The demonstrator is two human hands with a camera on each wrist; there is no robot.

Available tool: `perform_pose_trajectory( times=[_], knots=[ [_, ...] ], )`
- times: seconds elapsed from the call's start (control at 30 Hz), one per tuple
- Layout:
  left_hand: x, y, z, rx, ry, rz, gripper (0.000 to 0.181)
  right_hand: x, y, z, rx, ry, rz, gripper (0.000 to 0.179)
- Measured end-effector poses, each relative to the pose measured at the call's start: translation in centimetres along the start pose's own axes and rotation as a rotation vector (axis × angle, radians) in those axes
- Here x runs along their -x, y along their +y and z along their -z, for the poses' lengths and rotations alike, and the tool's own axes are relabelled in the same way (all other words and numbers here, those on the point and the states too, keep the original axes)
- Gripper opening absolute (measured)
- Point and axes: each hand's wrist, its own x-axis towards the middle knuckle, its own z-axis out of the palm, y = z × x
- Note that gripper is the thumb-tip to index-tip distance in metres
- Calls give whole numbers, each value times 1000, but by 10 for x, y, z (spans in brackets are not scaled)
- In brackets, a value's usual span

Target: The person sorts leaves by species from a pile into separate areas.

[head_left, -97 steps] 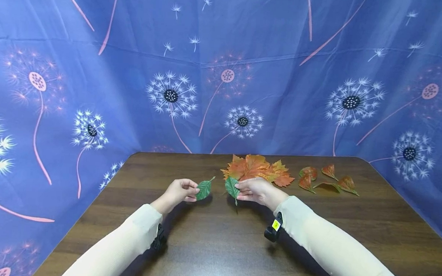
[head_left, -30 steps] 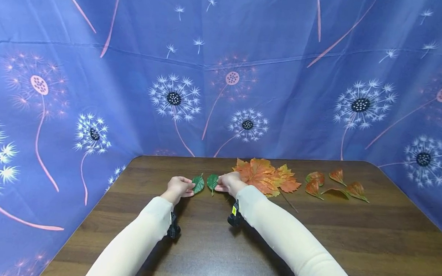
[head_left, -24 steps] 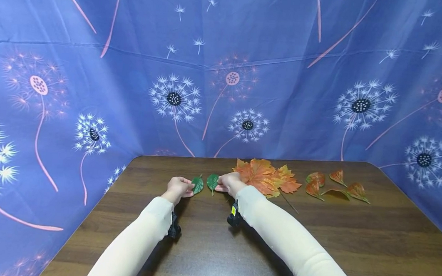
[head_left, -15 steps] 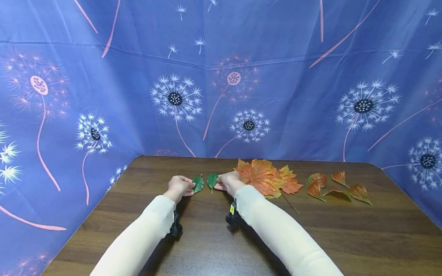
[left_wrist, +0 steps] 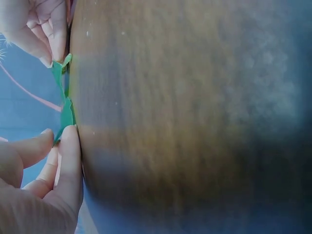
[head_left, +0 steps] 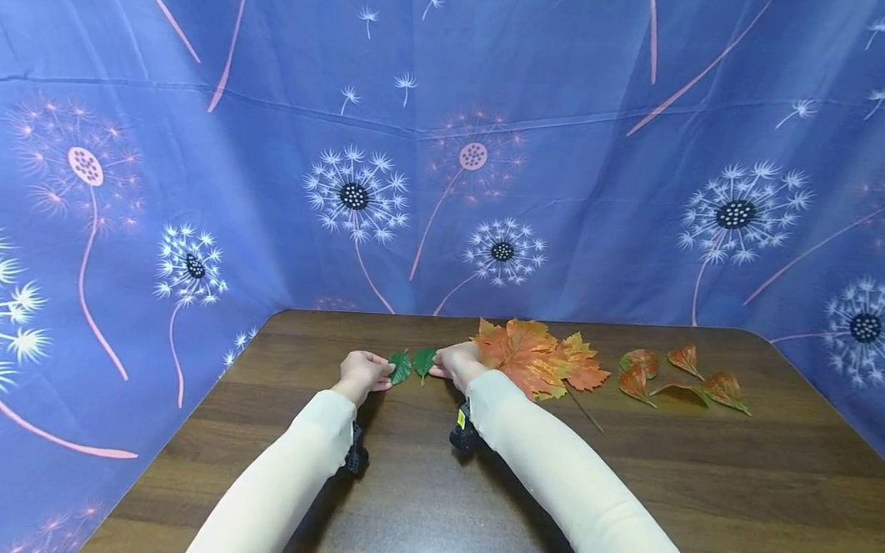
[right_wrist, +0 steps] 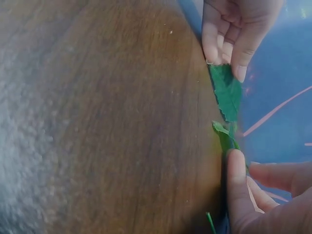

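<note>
Two green artificial leaves are held near the back of the table, side by side. My left hand (head_left: 365, 374) pinches the outer edge of the left leaf (head_left: 400, 367) between thumb and fingers. On the other side, my right hand (head_left: 459, 361) grips the right leaf (head_left: 423, 362) by its edge. The left wrist view shows the left leaf (left_wrist: 67, 116) meeting the right leaf (left_wrist: 58, 77) edge to edge; whether they touch I cannot tell. In the right wrist view, the left leaf (right_wrist: 227, 92) is broad and toothed, while the right leaf (right_wrist: 225, 140) is seen nearly edge-on.
Orange maple leaves (head_left: 524, 356) lie just right of my right hand, with a thin stem (head_left: 586, 411) pointing forward. Several red-green leaves (head_left: 724, 390) are spread farther right on the wooden table (head_left: 416, 492). A blue dandelion-print cloth (head_left: 590, 176) hangs behind the table.
Since the earliest frame, both hands have moved back and the right hand has moved left, bringing the green leaves closer together. In the last half second the gap between them has narrowed slightly.
</note>
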Motion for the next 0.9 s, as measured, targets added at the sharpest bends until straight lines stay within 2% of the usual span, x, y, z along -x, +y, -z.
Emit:
perform_pose_trajectory(
  times=[0.23, 0.37, 0.5, 0.6, 0.73, 0.9],
  knots=[
    [6, 0, 4, -8, -28, -17, 21, 2, -4, 5, 20, -34, -14, 17],
    [4, -2, 8, -16, -41, -21, 21, 3, -7, 10, 36, -50, -16, 22],
    [4, -5, 9, 14, -67, -64, 20, 5, -11, 17, 54, -57, -15, 28],
    [6, -6, 7, 21, -61, -87, 22, 7, -13, 21, 62, -67, -9, 30],
    [9, -6, 3, -29, -28, -107, 29, 10, -16, 22, 77, -81, 26, 30],
    [12, -3, 6, -116, -21, -142, 34, 14, -22, 21, 156, -64, 129, 18]
  ],
)
